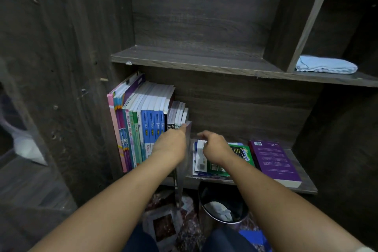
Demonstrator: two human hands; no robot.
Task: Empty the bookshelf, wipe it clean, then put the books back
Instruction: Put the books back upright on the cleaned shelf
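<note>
Lower shelf (306, 187): left grip (172, 143) lies along thin blurred book (188, 131) beside upright row (147, 120), hold unclear; right grip (212, 147) loosely curled, empty, over flat stack (217, 166). Paperbacks likely light, floppy; take by spines.

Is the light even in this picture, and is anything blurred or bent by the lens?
Head view: light is uneven, the blue cloth brightest, the upper compartment dark. Head view: the thin book held by the left hand is smeared by motion; the upright books have readable spines. Head view: wide-angle distortion slants the divider.
</note>
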